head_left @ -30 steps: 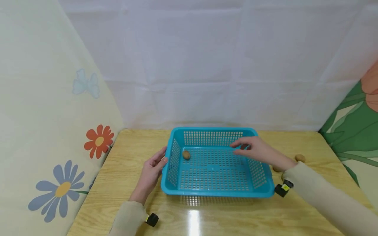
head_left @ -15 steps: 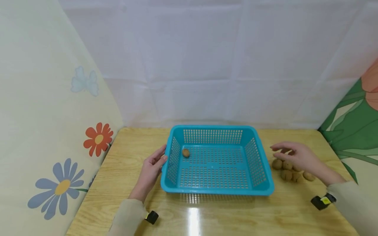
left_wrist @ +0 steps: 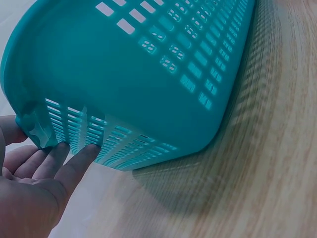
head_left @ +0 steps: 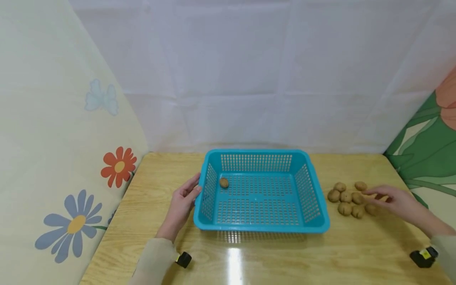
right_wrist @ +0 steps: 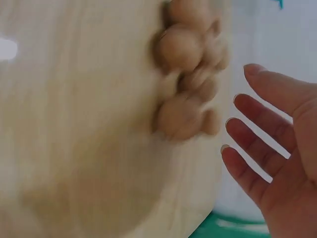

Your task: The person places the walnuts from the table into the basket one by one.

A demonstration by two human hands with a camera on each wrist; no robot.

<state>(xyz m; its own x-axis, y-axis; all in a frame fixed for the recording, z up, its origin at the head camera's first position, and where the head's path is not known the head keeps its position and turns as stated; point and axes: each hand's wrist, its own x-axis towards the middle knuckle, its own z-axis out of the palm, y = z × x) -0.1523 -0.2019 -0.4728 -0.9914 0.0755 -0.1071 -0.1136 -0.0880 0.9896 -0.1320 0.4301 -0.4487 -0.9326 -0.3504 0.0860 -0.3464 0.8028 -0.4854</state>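
Note:
A blue plastic basket (head_left: 255,229) with slotted walls sits on the wooden table. My left hand (head_left: 182,204) grips its left side; in the left wrist view the thumb is at the rim and the fingertips (left_wrist: 91,148) touch the slotted wall from outside. One walnut (head_left: 223,182) lies inside, near the left wall. Several walnuts (head_left: 346,197) are clustered on the table to the right of the basket. Over the right edge of that group hovers my right hand (head_left: 400,202), fingers spread and holding nothing. In the right wrist view the walnuts (right_wrist: 181,116) are blurred, apart from the fingertips.
The wooden table (head_left: 270,261) extends in front of the basket and to both sides. A white cloth (head_left: 228,79) hangs behind it. Panels with painted flowers (head_left: 76,225) stand at the left and right.
My right hand has moved from above the basket rightward to the walnuts on the table, uncovering most of them. The left hand stays at the basket, which has not visibly moved on the table.

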